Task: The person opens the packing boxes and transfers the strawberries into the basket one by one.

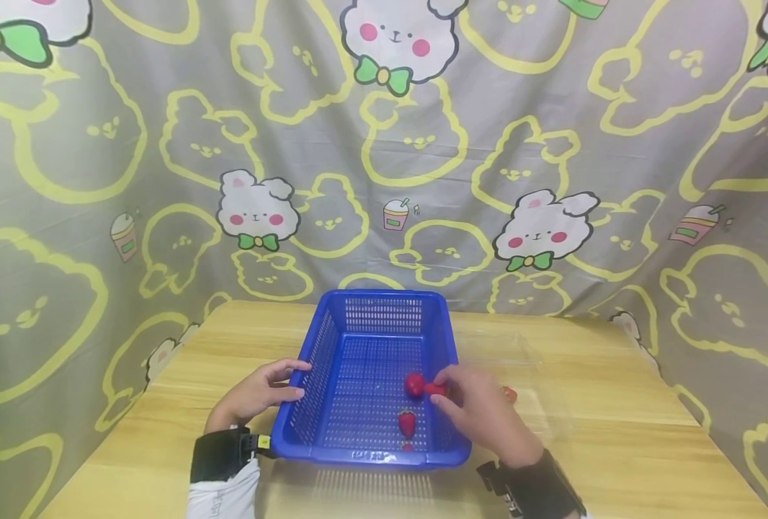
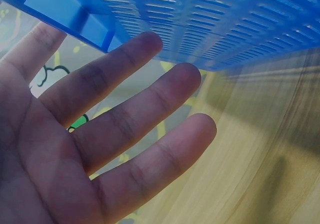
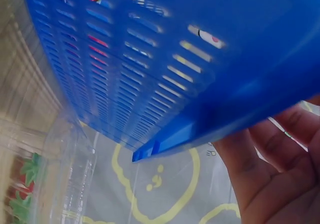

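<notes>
A blue plastic basket (image 1: 374, 455) with slotted walls stands on the table. My left hand (image 1: 264, 389) touches its left rim with thumb and forefinger; in the left wrist view the other fingers stretch out straight below the rim. My right hand (image 1: 481, 407) reaches over the right wall and pinches a red strawberry (image 1: 436, 389), partly covered by the fingers. Beside it in the basket is a rounder red fruit (image 1: 414, 384). Nearer the front lies a strawberry (image 1: 407, 424) with a green cap, and another red piece (image 1: 408, 447) is mostly hidden by the front rim.
Right of the basket is a clear plastic container (image 3: 67, 169) holding strawberries (image 3: 22, 194) with green leaves, partly behind my right hand in the head view. The wooden table (image 1: 617, 404) meets a patterned grey curtain (image 1: 423, 158) at the back and sides.
</notes>
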Available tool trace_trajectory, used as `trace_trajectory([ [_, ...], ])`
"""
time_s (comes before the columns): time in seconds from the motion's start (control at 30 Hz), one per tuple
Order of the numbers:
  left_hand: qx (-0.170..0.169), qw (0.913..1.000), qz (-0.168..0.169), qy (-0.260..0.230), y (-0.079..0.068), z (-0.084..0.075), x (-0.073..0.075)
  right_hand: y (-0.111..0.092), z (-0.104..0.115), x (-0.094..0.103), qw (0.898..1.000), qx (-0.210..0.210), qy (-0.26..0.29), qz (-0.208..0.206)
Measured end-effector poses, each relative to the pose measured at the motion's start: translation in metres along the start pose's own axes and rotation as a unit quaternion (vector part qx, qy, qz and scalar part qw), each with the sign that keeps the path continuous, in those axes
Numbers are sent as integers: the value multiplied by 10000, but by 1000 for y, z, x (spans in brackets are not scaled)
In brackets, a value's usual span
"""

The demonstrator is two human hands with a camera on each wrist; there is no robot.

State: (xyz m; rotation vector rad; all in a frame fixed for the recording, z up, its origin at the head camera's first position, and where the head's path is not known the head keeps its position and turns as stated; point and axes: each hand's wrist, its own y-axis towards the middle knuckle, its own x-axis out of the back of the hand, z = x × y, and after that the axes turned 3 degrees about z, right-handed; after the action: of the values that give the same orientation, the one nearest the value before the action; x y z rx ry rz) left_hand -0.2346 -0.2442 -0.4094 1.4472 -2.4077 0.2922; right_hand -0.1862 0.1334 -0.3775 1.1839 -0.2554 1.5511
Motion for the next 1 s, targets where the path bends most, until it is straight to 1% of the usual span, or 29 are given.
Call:
trace_trajectory([
  [0.17, -4, 10000, 3, -15, 0, 1, 0, 1, 2, -4, 10000, 19, -34, 27],
  [0.4, 11, 10000, -10, -15, 0, 1, 0, 0, 5, -8, 9998, -78, -42, 170],
  [0.63, 25, 10000, 4, -10, 0, 1, 0, 0, 6, -14, 9998, 169, -33, 106],
  [1.0, 53, 10000, -25, -22, 0, 0, 0, 0, 5, -20, 9994, 328, 34, 68],
])
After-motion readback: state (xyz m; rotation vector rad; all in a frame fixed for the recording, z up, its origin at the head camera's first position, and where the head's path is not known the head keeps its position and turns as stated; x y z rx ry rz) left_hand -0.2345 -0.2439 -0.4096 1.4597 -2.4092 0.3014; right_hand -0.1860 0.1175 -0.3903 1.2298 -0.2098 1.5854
